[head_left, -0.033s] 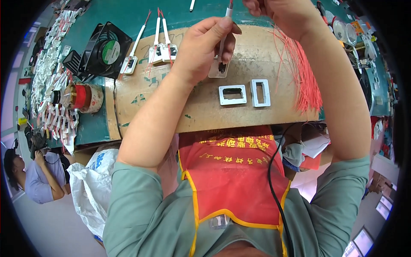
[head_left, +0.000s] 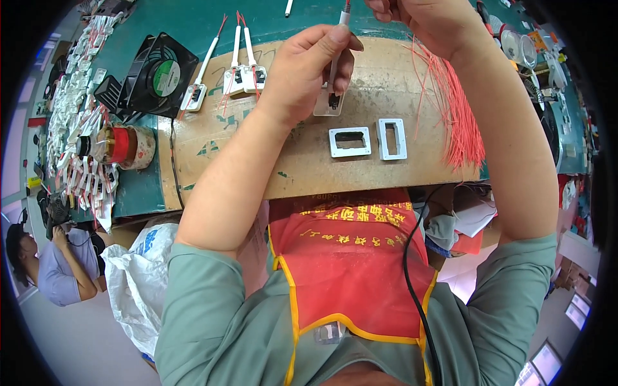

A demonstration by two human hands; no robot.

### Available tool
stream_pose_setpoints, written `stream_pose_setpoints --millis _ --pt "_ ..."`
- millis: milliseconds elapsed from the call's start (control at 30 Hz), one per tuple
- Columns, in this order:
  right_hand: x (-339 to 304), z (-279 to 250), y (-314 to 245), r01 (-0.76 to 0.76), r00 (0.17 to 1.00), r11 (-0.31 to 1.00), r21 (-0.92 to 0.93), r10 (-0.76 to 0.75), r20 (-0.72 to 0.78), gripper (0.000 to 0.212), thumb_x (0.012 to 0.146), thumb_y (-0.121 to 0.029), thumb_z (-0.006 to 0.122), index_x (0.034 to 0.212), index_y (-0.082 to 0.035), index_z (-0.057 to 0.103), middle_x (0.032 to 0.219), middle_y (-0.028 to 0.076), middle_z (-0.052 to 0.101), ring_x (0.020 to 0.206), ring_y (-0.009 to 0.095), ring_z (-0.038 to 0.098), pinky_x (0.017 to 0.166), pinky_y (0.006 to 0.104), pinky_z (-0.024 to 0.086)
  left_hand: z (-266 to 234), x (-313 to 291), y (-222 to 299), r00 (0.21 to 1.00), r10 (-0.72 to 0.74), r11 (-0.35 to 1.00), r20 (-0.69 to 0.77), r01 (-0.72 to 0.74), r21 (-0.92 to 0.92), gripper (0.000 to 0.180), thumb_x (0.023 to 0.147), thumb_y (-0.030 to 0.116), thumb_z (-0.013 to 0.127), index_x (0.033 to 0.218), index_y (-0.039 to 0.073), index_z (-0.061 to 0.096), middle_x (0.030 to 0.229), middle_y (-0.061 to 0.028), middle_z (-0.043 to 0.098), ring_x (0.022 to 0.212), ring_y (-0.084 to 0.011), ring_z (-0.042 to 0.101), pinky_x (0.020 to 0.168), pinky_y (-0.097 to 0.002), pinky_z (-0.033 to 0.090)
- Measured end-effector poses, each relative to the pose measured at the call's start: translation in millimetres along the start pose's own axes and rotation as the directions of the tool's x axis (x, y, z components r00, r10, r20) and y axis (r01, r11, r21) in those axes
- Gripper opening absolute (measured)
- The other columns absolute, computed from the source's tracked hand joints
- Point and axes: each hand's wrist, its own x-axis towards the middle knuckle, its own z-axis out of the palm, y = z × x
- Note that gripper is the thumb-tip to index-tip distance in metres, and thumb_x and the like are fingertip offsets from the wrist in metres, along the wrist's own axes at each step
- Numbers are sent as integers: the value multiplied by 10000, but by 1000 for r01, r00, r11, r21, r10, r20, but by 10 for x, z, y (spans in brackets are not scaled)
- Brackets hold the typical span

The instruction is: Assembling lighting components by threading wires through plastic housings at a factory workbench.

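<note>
My left hand (head_left: 312,64) is closed around a white cable sleeve (head_left: 333,78), thumb on top. Red wire shows at the sleeve's far tip, and its near end meets a small pale plastic housing (head_left: 325,112) with a black part inside. My right hand (head_left: 428,22) is at the top edge with curled fingers; the picture's edge cuts it off, so what it pinches is hidden. Nearer me lie two white rectangular frames, one lying sideways (head_left: 351,153) and one upright (head_left: 403,138). To the left rest similar sleeved housings (head_left: 233,82) with red wires.
A bundle of red wires (head_left: 460,116) lies under my right forearm. At the left stand a black fan (head_left: 138,80), a jar with a red band (head_left: 143,151) and a heap of white parts (head_left: 61,96). Another person (head_left: 61,273) sits at the far left.
</note>
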Motion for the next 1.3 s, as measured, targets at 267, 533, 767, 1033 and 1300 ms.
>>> stream_pose_setpoints --millis 267,533,767,1033,1300 --pt "-58 19 -3 -82 988 996 -35 77 -135 143 871 -167 633 860 -27 606 733 37 614 582 95 542 547 229 440 -29 36 -10 999 41 999 21 -41 -2 344 941 365 534 939 29 608 647 -34 556 527 -111 526 498 -221 417" --pt "-59 73 -63 -96 968 962 -254 31 -250 136 830 -138 642 750 -31 617 664 31 600 537 96 527 498 240 431 -34 37 -9 1000 10 999 -24 -9 44 333 940 357 541 940 33 616 654 -31 562 533 -110 527 504 -223 418" --pt "21 65 21 -64 980 869 -490 -37 -194 126 794 -98 594 707 -9 614 608 34 578 505 106 498 460 246 395 12 39 -15 999 -6 999 -44 8 39 304 932 339 564 894 42 618 654 -14 557 535 -88 509 496 -220 408" --pt "14 44 -22 -69 997 984 -163 61 -54 136 856 -136 602 829 -6 633 712 39 585 596 100 515 519 232 414 -18 32 -9 998 14 999 -61 -12 44 288 931 329 570 902 48 622 668 -10 563 545 -88 514 505 -215 413" --pt "3 84 -12 -128 991 946 -296 110 -78 167 865 -164 645 823 -3 631 660 30 572 562 100 500 508 242 412 -13 27 -6 998 16 998 -68 -12 57 292 933 330 565 901 45 620 672 -11 567 553 -93 520 515 -218 420"
